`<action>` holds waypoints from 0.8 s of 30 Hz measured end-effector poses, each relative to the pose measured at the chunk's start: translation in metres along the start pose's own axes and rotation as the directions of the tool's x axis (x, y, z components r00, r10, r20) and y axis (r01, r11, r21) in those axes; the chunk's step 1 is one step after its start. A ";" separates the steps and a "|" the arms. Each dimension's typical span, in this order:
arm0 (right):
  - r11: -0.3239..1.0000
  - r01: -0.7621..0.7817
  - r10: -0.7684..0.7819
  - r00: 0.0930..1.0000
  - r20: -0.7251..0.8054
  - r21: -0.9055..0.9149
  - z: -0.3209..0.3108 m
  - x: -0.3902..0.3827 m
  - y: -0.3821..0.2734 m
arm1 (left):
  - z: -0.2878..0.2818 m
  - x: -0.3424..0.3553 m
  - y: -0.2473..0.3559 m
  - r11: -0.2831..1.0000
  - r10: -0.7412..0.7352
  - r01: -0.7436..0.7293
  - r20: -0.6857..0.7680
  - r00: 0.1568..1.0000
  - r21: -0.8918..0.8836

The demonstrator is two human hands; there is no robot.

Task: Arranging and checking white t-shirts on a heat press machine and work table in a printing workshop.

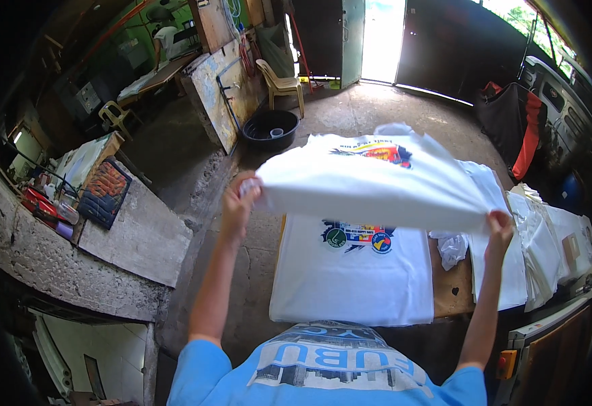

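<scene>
A white printed T-shirt [370,189] hangs stretched in the air between my hands, its far part billowing and slightly blurred. My left hand [242,195] is closed on one corner of its near edge. At the opposite corner my right hand [499,229] pinches the cloth. Below it, a white shirt with a colourful print [350,287] lies flat on the table; the raised cloth hides its far part. A crumpled clear plastic bag [451,249] rests beside that shirt, below the lifted fabric and left of my right hand.
On the brown table [455,291], more white cloth [506,271] and stacked white garments [543,250] lie to the right. A black basin [270,128] holding a small cup and a beige plastic chair [279,84] stand beyond. At far left, a person [167,40] bends over another table.
</scene>
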State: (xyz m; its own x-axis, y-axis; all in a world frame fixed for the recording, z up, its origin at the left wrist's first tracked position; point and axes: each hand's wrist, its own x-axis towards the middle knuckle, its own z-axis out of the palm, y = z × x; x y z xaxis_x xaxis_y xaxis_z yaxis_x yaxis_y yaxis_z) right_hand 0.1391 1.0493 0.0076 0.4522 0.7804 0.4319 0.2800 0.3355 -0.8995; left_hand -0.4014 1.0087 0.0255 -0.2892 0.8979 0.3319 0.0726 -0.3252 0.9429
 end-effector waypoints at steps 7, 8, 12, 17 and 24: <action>0.972 -0.234 0.233 0.971 -0.044 -0.023 -0.029 -0.136 0.130 | 0.000 -0.157 -0.121 0.931 -0.274 0.288 -0.090 0.957 0.227; 0.965 -0.201 0.200 0.980 -0.024 -0.171 -0.033 -0.154 0.144 | 0.001 -0.178 -0.133 0.926 -0.280 0.294 -0.091 0.956 0.237; 0.914 -0.318 0.317 0.947 -0.045 -0.250 -0.035 -0.207 0.189 | 0.006 -0.233 -0.177 0.841 -0.418 0.445 -0.152 0.895 0.308; 0.736 -0.445 0.468 0.879 -0.090 -0.511 -0.037 -0.219 0.193 | 0.000 -0.244 -0.187 0.720 -0.457 0.490 -0.195 0.868 0.491; 0.752 -0.342 0.415 0.910 0.001 -0.564 -0.052 -0.209 0.163 | -0.005 -0.249 -0.172 0.650 -0.475 0.514 -0.229 0.850 0.560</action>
State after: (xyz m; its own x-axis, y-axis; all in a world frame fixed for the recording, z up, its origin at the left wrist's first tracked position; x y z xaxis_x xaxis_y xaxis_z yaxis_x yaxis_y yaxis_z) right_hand 0.1340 0.9137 -0.2253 0.5266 0.8499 0.0194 0.5331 -0.3124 -0.7862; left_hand -0.3466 0.8401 -0.2197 -0.4993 0.8492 -0.1719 0.4328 0.4163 0.7996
